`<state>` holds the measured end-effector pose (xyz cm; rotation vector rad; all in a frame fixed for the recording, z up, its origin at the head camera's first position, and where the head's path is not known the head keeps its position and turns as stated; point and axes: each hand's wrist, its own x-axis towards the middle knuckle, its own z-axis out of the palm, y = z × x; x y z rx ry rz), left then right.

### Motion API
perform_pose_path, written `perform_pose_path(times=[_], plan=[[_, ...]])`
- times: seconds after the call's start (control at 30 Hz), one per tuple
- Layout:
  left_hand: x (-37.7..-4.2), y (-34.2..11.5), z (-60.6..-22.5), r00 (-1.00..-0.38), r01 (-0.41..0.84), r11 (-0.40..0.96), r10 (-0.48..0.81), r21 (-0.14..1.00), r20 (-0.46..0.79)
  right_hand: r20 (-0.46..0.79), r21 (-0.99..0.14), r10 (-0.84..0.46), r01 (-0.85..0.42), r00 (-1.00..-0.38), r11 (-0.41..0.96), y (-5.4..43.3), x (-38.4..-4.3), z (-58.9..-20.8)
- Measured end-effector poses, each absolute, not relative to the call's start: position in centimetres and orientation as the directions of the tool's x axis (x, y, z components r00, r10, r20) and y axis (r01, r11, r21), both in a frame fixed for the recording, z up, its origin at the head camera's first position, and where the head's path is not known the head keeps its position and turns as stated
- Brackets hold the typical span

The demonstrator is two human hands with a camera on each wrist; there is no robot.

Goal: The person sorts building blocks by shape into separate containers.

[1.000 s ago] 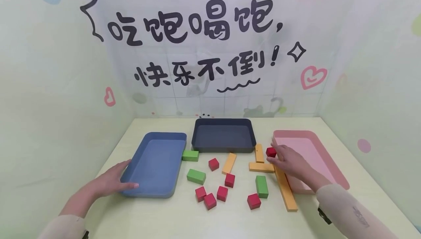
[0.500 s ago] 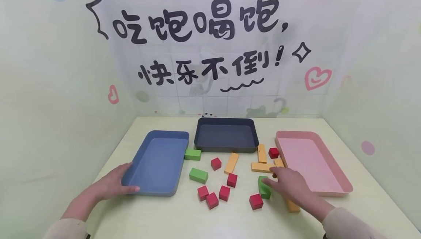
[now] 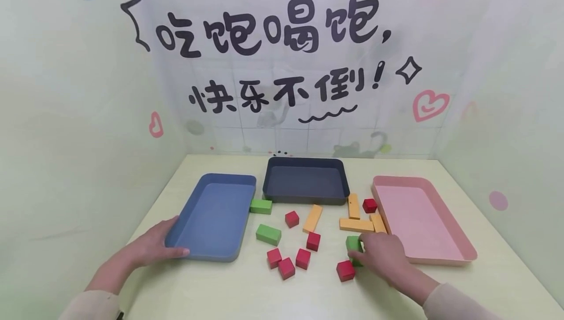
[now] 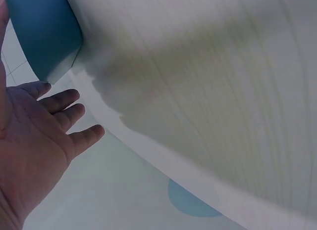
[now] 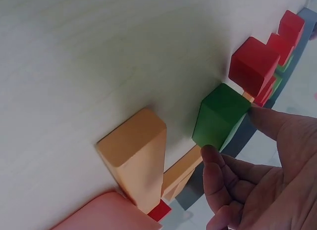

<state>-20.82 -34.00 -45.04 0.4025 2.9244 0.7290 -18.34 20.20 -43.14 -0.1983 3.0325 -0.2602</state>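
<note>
On the right side of the table, my right hand (image 3: pixel 382 255) is at a green rectangular block (image 3: pixel 353 247). In the right wrist view the thumb and forefinger pinch that green block (image 5: pixel 221 114) at opposite sides. Just left of it lies a red cube (image 3: pixel 345 271). A long orange block (image 5: pixel 136 156) lies beside the hand in the right wrist view; the hand hides most of it from the head. My left hand (image 3: pixel 152 244) is at the near left corner of the blue tray (image 3: pixel 211 260), fingers spread and fairly straight (image 4: pixel 34 136), touching its outside.
A dark navy tray (image 3: pixel 306 200) stands at the back centre and a pink tray (image 3: pixel 440 262) at the right. Several red cubes (image 3: pixel 286 268), green blocks (image 3: pixel 269 234) and orange blocks (image 3: pixel 313 218) lie between the trays. Walls enclose the back and sides.
My right hand has moved from beside the red cube at the pink tray's far corner, toward me, to the green block and now pinches it. My left hand stays at the blue tray.
</note>
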Motion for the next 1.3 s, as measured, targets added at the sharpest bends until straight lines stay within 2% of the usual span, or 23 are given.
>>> perform_pose_path(times=[0.5,0.83,1.07,1.3], plan=[[-20.8,-33.8,-44.7,-0.959,0.210,0.864,0.273,0.457,-0.075,-0.115,-0.202,-0.107,-0.082,-0.988,0.976,20.6,-19.9,-43.8],[-20.6,-33.9,-44.6,-0.962,0.178,0.876,0.251,0.449,-0.109,0.023,-0.209,-0.161,-0.162,-0.987,0.965,19.5,-21.9,-43.3],[-20.4,-33.9,-44.5,-0.963,0.193,0.873,0.257,0.447,-0.086,0.097,-0.308,-0.197,-0.218,-0.975,0.926,16.9,-24.0,-42.4],[-20.3,-33.8,-44.4,-0.964,0.189,0.874,0.252,0.447,-0.086,0.164,-0.341,-0.278,-0.319,-0.946,0.884,13.4,-25.7,-41.8]])
